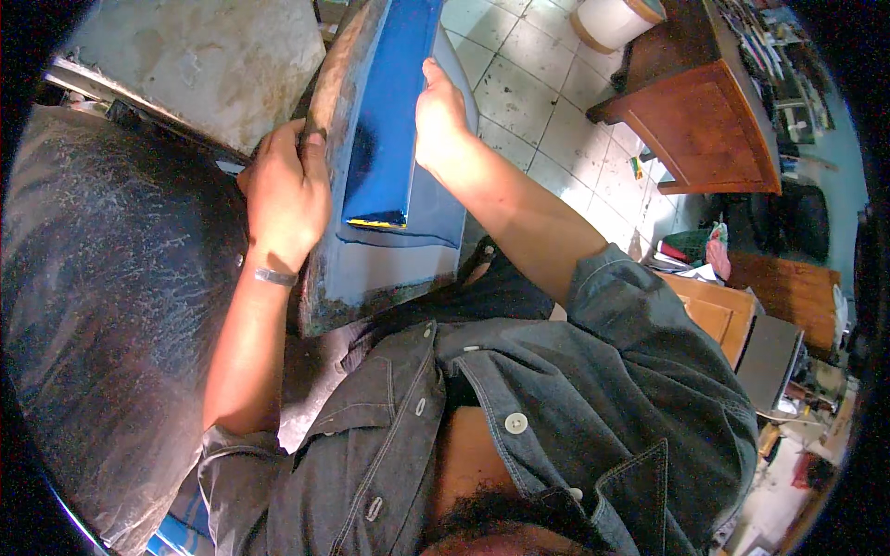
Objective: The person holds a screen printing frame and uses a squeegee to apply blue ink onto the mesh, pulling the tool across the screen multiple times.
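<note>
A worn, flat board [380, 283] with a grey face and a scuffed wooden edge is tilted in front of me, above my lap. Along its face lies a long, glossy blue rectangular piece [389, 120], its near end trimmed with a thin yellow strip. My left hand [289, 195] is closed around the board's left edge, fingertips at the wooden rim. At the blue piece's right edge, my right hand [441, 116] grips with its thumb pointing away from me; its other fingers are mostly hidden.
At the far left stands a stained pale tabletop [195, 69], with a large dark, dusty cover [120, 306] nearer me. A wooden desk [695, 130] and a white round container [616, 18] stand on the tiled floor [519, 79]. Boxes and clutter fill the right side.
</note>
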`<state>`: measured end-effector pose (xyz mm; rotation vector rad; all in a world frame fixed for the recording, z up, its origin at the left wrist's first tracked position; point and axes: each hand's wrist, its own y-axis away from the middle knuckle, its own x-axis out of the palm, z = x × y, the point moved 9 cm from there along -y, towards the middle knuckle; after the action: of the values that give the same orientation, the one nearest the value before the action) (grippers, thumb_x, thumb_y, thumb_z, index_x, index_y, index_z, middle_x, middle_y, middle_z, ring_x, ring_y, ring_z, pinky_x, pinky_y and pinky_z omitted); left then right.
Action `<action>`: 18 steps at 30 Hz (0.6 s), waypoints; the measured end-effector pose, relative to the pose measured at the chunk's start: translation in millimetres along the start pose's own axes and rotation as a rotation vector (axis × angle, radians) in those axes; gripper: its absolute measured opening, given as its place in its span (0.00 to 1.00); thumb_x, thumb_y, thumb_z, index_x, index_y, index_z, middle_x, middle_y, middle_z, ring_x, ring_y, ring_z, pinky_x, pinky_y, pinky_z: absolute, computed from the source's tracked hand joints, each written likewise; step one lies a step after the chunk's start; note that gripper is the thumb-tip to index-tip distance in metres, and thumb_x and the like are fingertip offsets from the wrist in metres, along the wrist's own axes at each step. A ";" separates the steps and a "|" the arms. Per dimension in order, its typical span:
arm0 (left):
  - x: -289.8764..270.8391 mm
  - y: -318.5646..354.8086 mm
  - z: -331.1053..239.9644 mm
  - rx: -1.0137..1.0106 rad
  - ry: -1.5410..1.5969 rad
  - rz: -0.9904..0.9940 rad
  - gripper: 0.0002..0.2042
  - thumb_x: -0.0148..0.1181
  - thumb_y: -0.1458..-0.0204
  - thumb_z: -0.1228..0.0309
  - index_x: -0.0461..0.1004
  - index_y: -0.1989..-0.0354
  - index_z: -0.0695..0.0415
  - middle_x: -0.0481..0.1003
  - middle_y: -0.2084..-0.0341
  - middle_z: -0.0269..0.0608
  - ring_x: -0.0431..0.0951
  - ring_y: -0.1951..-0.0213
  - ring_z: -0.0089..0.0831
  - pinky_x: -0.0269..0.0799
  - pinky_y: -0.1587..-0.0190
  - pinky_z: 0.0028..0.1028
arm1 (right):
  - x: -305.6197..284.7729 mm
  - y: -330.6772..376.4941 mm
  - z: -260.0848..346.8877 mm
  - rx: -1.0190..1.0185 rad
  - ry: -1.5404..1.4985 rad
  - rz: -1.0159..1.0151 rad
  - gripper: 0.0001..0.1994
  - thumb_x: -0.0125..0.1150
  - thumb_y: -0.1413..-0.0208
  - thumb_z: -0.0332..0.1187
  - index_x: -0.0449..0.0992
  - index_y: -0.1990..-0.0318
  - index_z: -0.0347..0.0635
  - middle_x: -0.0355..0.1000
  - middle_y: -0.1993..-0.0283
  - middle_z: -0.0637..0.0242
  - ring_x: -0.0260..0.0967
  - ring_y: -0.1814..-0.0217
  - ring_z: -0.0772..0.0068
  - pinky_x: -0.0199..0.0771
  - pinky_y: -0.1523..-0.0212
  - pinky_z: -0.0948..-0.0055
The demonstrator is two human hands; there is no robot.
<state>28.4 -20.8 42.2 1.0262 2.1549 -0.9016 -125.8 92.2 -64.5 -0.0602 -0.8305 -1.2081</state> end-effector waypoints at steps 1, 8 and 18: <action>0.1 0.1 0.4 -0.001 -0.010 -0.002 0.15 0.48 0.44 0.66 0.71 0.57 0.65 0.74 0.62 0.57 0.73 0.58 0.52 0.65 0.53 0.41 | -0.3 -1.3 -1.5 0.003 -0.018 0.007 0.21 0.40 0.38 0.48 0.71 0.53 0.42 0.73 0.56 0.61 0.71 0.56 0.62 0.69 0.50 0.58; 1.6 0.1 0.9 -0.042 -0.045 0.055 0.16 0.47 0.42 0.65 0.70 0.53 0.66 0.73 0.58 0.60 0.73 0.54 0.52 0.67 0.50 0.38 | -3.3 -6.9 -4.4 -0.001 -0.026 0.017 0.20 0.40 0.38 0.48 0.71 0.54 0.43 0.73 0.59 0.62 0.71 0.58 0.63 0.69 0.51 0.58; 2.5 -0.2 -1.3 -0.042 -0.055 0.063 0.16 0.47 0.42 0.66 0.69 0.53 0.66 0.73 0.58 0.60 0.72 0.53 0.52 0.66 0.50 0.38 | -3.9 -0.2 0.7 -0.005 -0.024 -0.037 0.19 0.41 0.38 0.47 0.72 0.56 0.43 0.73 0.60 0.63 0.72 0.59 0.64 0.70 0.53 0.59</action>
<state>26.6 -18.8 41.2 1.0313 2.0752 -0.8426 -126.8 95.6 -66.4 -0.0637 -0.8523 -1.2467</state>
